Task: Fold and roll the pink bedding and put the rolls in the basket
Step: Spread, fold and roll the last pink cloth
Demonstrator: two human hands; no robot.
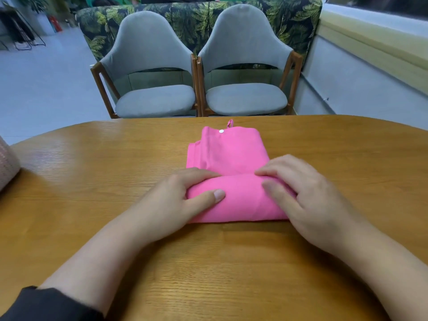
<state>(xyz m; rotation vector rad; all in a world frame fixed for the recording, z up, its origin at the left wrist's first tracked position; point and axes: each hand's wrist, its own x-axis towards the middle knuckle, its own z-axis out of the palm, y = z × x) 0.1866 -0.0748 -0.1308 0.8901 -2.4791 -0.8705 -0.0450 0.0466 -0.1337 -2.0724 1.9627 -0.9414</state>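
Observation:
A pink piece of bedding (231,154) lies folded into a narrow strip on the wooden table (115,158), with a white button and a small loop at its far end. Its near end is rolled up into a thick roll (243,200). My left hand (185,198) grips the roll's left end, fingers curled over the top and thumb on the near side. My right hand (298,193) grips the roll's right end the same way. A pale pink knitted thing (7,165), perhaps the basket, shows at the left edge.
Two grey upholstered chairs (157,72) (245,66) with wooden frames stand behind the table's far edge. A leaf-patterned sofa back (199,17) is behind them. A wall ledge runs along the right.

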